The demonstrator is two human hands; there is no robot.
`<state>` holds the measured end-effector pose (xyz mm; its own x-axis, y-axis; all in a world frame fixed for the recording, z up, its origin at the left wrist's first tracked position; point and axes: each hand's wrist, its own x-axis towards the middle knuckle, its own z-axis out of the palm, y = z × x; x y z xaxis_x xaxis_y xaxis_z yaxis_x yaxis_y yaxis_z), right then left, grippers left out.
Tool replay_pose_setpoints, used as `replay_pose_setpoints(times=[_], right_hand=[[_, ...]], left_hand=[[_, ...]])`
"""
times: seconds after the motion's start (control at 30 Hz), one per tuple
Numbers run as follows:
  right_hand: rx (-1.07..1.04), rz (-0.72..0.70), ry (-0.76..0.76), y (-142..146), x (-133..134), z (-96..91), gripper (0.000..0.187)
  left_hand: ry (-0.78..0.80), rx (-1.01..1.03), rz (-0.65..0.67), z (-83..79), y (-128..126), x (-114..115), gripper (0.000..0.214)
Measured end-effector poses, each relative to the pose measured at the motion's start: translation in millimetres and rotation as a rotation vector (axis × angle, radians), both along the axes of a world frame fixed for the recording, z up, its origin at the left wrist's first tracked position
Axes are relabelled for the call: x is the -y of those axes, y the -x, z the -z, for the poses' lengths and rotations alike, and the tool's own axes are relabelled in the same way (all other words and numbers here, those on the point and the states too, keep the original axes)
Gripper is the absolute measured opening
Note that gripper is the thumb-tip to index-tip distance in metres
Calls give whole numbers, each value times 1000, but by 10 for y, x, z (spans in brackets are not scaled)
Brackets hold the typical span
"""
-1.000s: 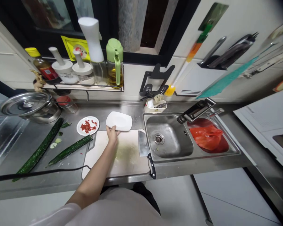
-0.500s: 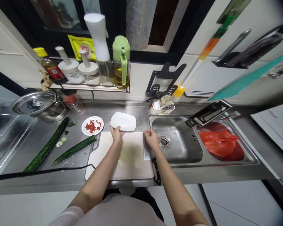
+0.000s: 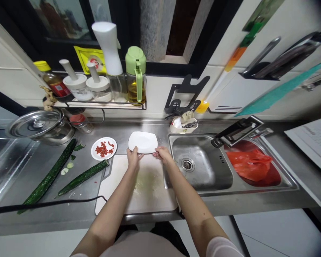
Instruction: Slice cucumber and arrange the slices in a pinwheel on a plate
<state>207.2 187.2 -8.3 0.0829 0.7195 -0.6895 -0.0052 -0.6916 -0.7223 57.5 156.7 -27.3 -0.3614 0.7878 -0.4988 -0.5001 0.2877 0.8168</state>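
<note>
An empty white plate (image 3: 143, 141) sits at the far edge of the white cutting board (image 3: 139, 194). My left hand (image 3: 133, 157) grips its near left rim, fingers curled on it. My right hand (image 3: 162, 154) holds its near right rim the same way. The board shows a greenish wet smear in the middle. My right forearm covers most of the cleaver that lay along the board's right edge.
A small round plate of chopped red chilli (image 3: 103, 149) is left of the white plate. Two long cucumber halves (image 3: 82, 173) and cut slices lie on the steel counter. A black cable (image 3: 42, 204) crosses the front edge. The sink (image 3: 200, 164) and a red basin (image 3: 253, 166) are right.
My right hand came into view over the cleaver, then moved left onto the white plate's rim. My left hand stayed on the plate.
</note>
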Motion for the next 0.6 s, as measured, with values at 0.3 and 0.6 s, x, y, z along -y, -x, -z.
replay_pose_setpoints(times=[0.3, 0.6], right_hand=[[130, -58, -57, -44, -94, 73, 11], [330, -123, -78, -51, -109, 260, 12]], left_hand=[[116, -487, 194, 106, 359, -22, 28], [178, -989, 451, 86, 495, -45, 25]])
